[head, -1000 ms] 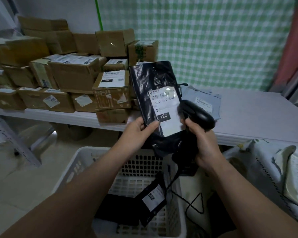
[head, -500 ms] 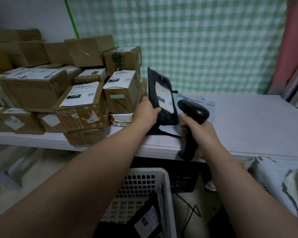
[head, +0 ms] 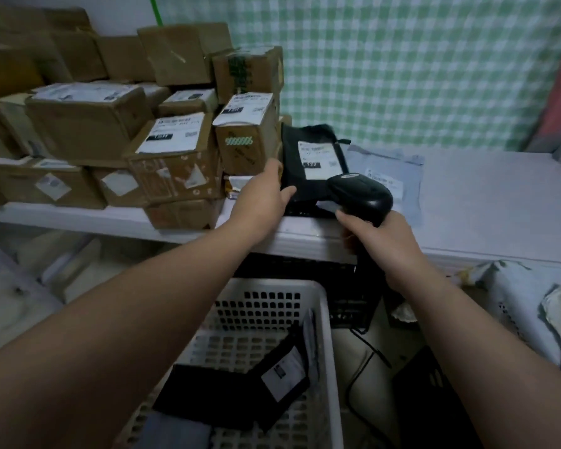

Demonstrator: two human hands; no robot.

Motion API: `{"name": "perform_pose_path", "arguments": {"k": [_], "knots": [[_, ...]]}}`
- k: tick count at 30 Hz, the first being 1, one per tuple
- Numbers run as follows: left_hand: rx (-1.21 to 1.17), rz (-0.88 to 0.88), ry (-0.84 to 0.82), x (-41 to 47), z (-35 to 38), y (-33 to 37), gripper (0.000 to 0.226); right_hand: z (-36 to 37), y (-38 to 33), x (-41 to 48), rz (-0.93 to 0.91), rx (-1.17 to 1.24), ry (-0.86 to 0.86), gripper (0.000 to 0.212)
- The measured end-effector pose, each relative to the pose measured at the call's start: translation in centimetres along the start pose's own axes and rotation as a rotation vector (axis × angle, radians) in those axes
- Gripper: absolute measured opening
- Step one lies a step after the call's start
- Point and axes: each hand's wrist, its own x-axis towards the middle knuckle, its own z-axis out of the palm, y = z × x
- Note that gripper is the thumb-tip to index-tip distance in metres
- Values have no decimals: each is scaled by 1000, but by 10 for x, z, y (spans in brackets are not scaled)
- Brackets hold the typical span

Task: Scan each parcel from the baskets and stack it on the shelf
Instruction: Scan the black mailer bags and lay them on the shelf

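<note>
Presently, black parcel (head: 308,150) lay flat on shelf (head: 483,205) at centre frame, long axis running away from me, my left hand (head: 266,189) pinching its near-left edge, my right hand (head: 379,234) wrapped round scanner (head: 360,192) just right of it.

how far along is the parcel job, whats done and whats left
Done: cardboard boxes and a grey mailer lie on the shelf. In hand: the left hand holds the edge of the parcel marked 122, flat on the shelf; the right hand grips the scanner. Left: a black parcel lies in the white basket, and more sit in the right basket.
</note>
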Motion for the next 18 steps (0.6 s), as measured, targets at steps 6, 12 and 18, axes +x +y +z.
{"name": "perform_pose_path", "arguments": {"k": [6,12,18], "knots": [[-29,-63,-170,-87,15,-67,19,31,39,-40,104,-278,-359,16],[14,-131,-453,-134,66,-133,20,33,87,-21,134,-547,-334,17],[-16,-69,-630,-131,144,-138,33,28,128,3,255,-460,-202,17]]}}
